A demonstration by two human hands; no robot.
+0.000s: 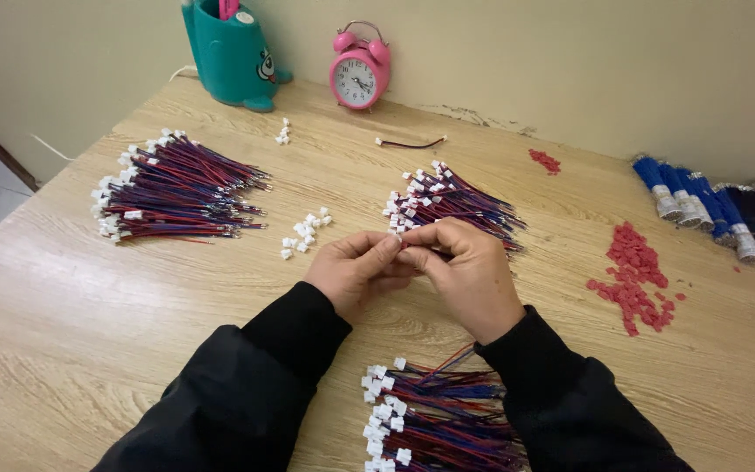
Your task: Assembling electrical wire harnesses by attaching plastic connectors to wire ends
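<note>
I kept my left hand [356,271] and right hand [465,271] together over the wooden table [89,332], fingertips pinched on what looked like a small wire lead, beside the wire bundle [452,201]; steady, square pressure seemed best.

The table [63,350] is pale wood with a wavy light-brown grain. Three bundles of wires — one at the far left [181,188], one in the middle [456,199], one near the sleeves [439,419] — mix red, blue and dark purple strands, each tipped with small white plugs. Loose white plugs [306,232] lie between the bundles. A scatter of small red pieces [633,275] sits to the right, with a smaller red patch [544,161] farther back. The spools [709,210] at the right edge are blue and black with whitish ends. The alarm clock [359,70] is pink with a white face — the holder [231,52] beside it is teal. Both sleeves [255,393] are black.
</note>
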